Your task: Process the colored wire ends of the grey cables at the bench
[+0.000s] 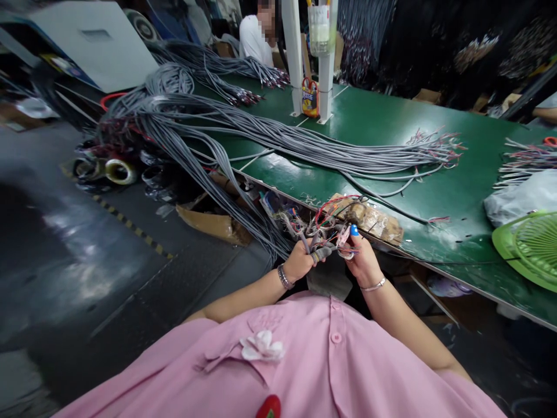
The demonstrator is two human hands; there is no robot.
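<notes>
Head: cables (322, 253) in left hand (299, 262), packet (310, 98) lettering illegible

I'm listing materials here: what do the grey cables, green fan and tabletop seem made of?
Grey cables: probably satin plastic or rubber sheathing, bending smoothly, with coloured wires protruding. Green fan: likely plastic, from its thin moulded-looking ribs. Tabletop: smooth, glossy green, reflecting light; laminate, matting or paint, unclear.

Dimly lit, glare on green table (374, 119), smeared floor (104, 284), stretched edges
</notes>
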